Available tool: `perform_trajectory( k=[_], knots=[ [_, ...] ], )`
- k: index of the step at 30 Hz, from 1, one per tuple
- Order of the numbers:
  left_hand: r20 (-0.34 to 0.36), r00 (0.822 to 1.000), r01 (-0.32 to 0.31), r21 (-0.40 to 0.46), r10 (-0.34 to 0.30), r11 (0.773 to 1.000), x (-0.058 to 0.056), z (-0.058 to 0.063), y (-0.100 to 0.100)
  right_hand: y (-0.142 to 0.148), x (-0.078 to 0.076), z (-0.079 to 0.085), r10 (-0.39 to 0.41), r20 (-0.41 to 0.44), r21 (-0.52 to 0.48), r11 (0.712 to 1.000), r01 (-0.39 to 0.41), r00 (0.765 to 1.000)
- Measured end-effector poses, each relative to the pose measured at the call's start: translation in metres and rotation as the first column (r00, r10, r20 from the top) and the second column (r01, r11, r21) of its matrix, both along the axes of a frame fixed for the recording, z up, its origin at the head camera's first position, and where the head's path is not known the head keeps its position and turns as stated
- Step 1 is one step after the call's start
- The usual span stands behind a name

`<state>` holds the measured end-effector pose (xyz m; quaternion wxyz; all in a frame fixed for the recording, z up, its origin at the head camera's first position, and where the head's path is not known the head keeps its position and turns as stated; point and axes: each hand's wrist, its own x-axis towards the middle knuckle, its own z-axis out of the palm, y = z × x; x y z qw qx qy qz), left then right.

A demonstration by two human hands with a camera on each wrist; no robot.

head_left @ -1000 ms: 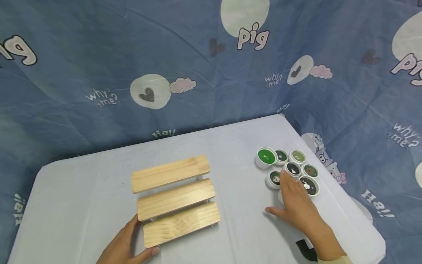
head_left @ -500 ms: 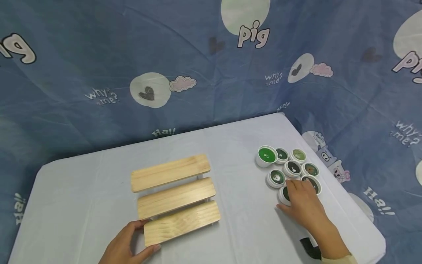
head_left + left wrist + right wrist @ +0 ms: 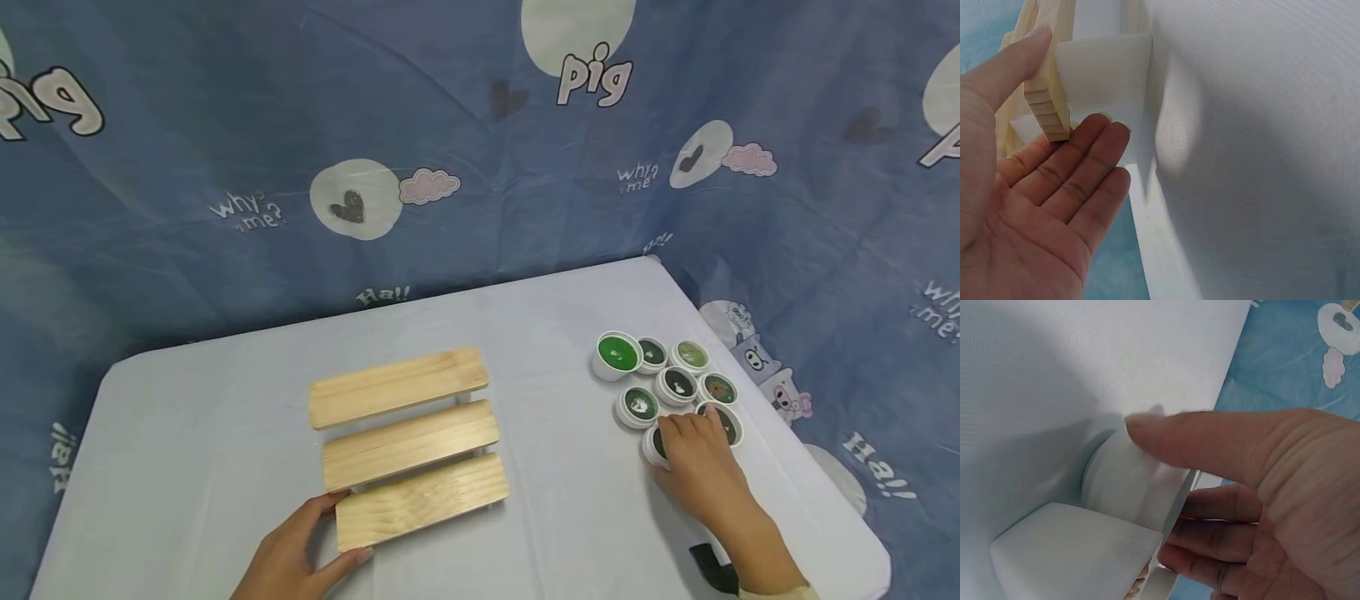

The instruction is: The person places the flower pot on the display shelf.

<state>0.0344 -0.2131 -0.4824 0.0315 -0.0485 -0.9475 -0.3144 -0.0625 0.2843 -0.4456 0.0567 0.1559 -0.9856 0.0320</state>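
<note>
Hold it flat and go gently

The right grip [image 3: 701, 468] is wrapped round a small white pot [image 3: 652, 451], at the near side of a bunch of pots on the right of the bench [image 3: 555, 483]. The thumb is on its side and the fingers are across from it. The left grip [image 3: 290, 546] pinches the end of the front plank [image 3: 422, 502] of a wooden stand [image 3: 411, 447], left of the pots.

I think it is best to squeeze the pot's sides, not its top, and to lift straight up without bumping its close neighbours. A soft left pinch should stop the stand from sliding.

The pots are white outside. One has bright green filling [image 3: 617, 353], one has light green filling [image 3: 690, 356], and one looks brownish inside [image 3: 720, 389]. Some have pale bits on top. I can't tell what the stuff is. Fingers hide much of the held pot's dark inside.
</note>
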Motion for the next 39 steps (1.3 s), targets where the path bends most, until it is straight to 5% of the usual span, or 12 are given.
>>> perform_trajectory(
  k=[6,23,28,35,39],
  knots=[
    [0.055,0.998,0.000,0.008,-0.001,1.000,0.000,0.002,0.000,0.002,-0.001,0.000,0.012,0.011,0.017,1.000,-0.013,1.000],
    [0.004,1.000,0.007,0.036,-0.008,0.999,0.000,0.005,0.002,0.001,0.003,0.011,0.038,-0.010,-0.082,0.996,-0.039,0.999],
    [-0.013,1.000,0.002,0.020,-0.001,1.000,0.001,0.004,0.002,-0.003,0.005,0.018,0.014,0.033,-0.118,0.993,-0.010,0.999],
    [0.049,0.998,-0.029,0.020,0.028,0.999,0.004,0.005,0.000,-0.014,0.002,0.027,0.041,0.050,-0.158,0.987,-0.032,0.998],
    [0.015,1.000,-0.020,0.024,0.020,0.999,0.005,0.005,-0.001,-0.021,0.004,0.028,0.043,0.091,-0.189,0.982,-0.025,0.995]
  ],
)
